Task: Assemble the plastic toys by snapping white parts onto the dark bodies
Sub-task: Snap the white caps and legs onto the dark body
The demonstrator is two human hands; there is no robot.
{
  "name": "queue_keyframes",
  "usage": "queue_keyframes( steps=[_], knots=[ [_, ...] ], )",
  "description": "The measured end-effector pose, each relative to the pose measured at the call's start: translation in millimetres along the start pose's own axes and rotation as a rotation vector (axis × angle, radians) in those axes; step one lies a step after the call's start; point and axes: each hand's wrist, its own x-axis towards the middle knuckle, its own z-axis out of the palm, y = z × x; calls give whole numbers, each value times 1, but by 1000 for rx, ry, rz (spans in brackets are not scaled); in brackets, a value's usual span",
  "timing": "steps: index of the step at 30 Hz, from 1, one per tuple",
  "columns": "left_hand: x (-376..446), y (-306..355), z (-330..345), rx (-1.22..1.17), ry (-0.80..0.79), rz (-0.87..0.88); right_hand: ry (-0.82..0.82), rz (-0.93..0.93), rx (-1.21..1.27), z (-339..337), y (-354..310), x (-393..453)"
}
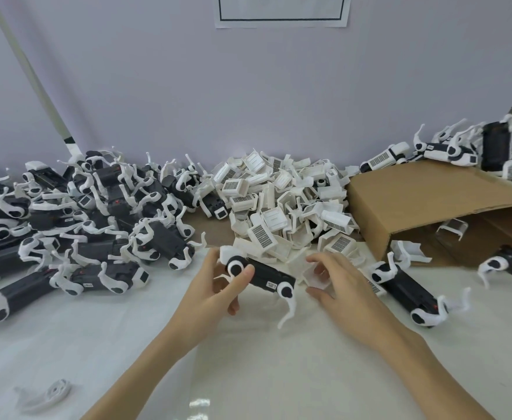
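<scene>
Head view: a person works at a white desk (127,344), both bare arms reaching forward from the bottom edge. The left hand (218,295) grasps a dark body (266,275), fingers curled round its near end and thumb pressed just beside a white wheel-like joint; the body is held above the desk, tilted down to the right, with a white leg (289,310) dangling from its far end. The right hand (336,286), just right of the body, has its fingers bent round a white part (316,275), thumb below and fingertips above it; the part is blurred and its shape cannot be told.

Behind the body rises a white pile (288,201) of loose grilled parts, heaped against the grey wall (248,101). Left of the body sprawls a dark pile (75,219) of bodies with white legs already on them, some spilling toward the front edge of the desk. Right of the body lies another toy (406,286) on the desk, dark with white legs, close beside the right wrist. Farther right stands a box (415,207) of brown cardboard lying on its side, open toward the camera, with more toys (460,147) stacked on top of it and a few white parts inside its mouth. Well to the left and nearer the camera than the body, a lone clear piece (48,395) rests on the desk.
</scene>
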Motion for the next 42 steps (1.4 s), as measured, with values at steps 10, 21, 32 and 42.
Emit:
queue_keyframes(
  steps=[10,21,32,42],
  knots=[
    [-3,-3,5,115,-26,35,-8,64,-165,-11,9,5],
    [-5,-2,4,215,-56,48,136,-15,290,1,-16,-3],
    [-7,-1,10,223,-138,111,-18,-286,44,18,-48,-20],
    [-10,-3,16,274,-73,154,90,-298,82,26,-43,-19]
  ],
)
